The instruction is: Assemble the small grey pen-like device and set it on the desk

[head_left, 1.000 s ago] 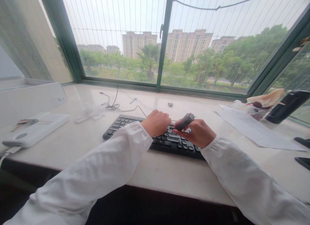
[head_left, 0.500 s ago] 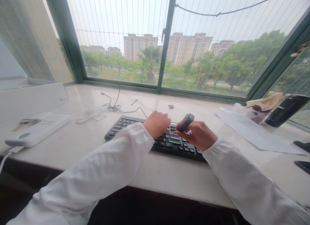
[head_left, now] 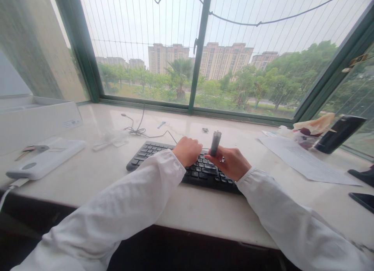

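Note:
A black keyboard [head_left: 209, 176] lies on the pale counter, partly covered by both hands and the left sleeve. My left hand [head_left: 187, 151] is closed above the middle of it, knuckles up and fingers curled under; its fingertips are hidden, so what they grip cannot be made out. Just to the right, my right hand [head_left: 232, 162] pinches a small dark grey oblong tool [head_left: 215, 143] between thumb and fingers, its notched end pointing up. The tool's lower end is close over the keys; whether it touches them is unclear.
Behind the keyboard lie a tangled cable [head_left: 137, 130], a small blue tool [head_left: 161, 124] and small dark pieces [head_left: 205, 129]. On the left are a white power bank [head_left: 43, 158], a key [head_left: 27, 151] and a white box [head_left: 37, 121]; on the right, paper [head_left: 304, 158] and a black object [head_left: 340, 134].
My right hand has shifted slightly left, and the grey tool in it has turned from leaning right to nearly upright. My left hand stays almost in place. The view has tilted a little.

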The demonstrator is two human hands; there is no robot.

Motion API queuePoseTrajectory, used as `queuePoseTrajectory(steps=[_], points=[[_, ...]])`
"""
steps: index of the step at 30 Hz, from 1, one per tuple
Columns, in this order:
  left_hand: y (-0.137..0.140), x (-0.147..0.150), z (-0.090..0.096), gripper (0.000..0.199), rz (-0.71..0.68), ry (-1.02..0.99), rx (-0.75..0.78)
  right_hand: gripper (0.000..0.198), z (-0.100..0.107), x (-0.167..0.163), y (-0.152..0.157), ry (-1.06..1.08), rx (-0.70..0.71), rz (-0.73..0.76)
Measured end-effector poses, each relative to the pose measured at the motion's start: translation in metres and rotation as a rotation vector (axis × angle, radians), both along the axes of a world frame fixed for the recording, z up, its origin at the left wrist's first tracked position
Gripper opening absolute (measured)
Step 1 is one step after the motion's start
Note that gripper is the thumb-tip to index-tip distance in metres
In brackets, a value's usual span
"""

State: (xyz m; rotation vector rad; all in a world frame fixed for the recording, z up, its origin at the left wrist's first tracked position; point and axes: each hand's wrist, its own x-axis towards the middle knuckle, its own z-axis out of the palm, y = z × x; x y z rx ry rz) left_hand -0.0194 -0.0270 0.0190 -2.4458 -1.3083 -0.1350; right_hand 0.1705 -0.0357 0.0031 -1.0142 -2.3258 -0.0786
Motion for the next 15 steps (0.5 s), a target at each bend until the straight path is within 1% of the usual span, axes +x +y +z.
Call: queuePoseTrajectory(steps=[3, 8, 11, 15], points=[[0.000, 0.000, 0.000, 0.027, 0.006, -0.001, -0.003, 0.035, -0.001, 0.002, 0.003, -0.033, -0.033, -0.006], [0.000, 0.000, 0.000, 0.027, 0.008, 0.009, -0.012, 0.030, -0.001, 0.011, 0.009, -0.038, -0.137, 0.056], [0.000, 0.000, 0.000, 0.027, 0.001, 0.013, -0.007, 0.029, -0.001, 0.012, 0.011, -0.031, -0.194, 0.059], [0.001, 0.000, -0.001, 0.026, -0.014, 0.020, 0.012, 0.029, -0.002, 0.010, 0.010, -0.009, -0.201, 0.022]])
